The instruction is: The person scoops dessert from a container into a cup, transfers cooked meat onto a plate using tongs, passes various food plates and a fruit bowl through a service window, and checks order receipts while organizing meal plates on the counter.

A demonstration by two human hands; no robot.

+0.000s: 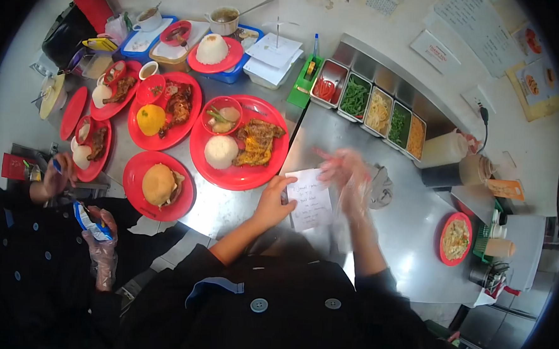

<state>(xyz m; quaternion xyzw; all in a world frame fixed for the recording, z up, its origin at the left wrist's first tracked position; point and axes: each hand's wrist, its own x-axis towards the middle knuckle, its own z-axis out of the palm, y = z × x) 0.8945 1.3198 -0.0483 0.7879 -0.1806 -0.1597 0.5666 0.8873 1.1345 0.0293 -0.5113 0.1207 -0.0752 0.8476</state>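
My left hand, bare, pinches the left edge of a white paper slip with handwriting on it. Just right of the slip is my right hand in a clear plastic glove, blurred by motion, its fingers near the slip's top right corner; their shape and anything in them cannot be made out. A large red plate with rice, grilled chicken and a small red bowl stands left of the slip. Below that plate, a burger sits on another red plate. A crumpled grey cloth lies beyond my right hand.
Metal trays of cut vegetables line the back. Squeeze bottles and a red plate of noodles are at the right. More filled red plates stand at the left, where a co-worker's gloved hand holds a blue packet.
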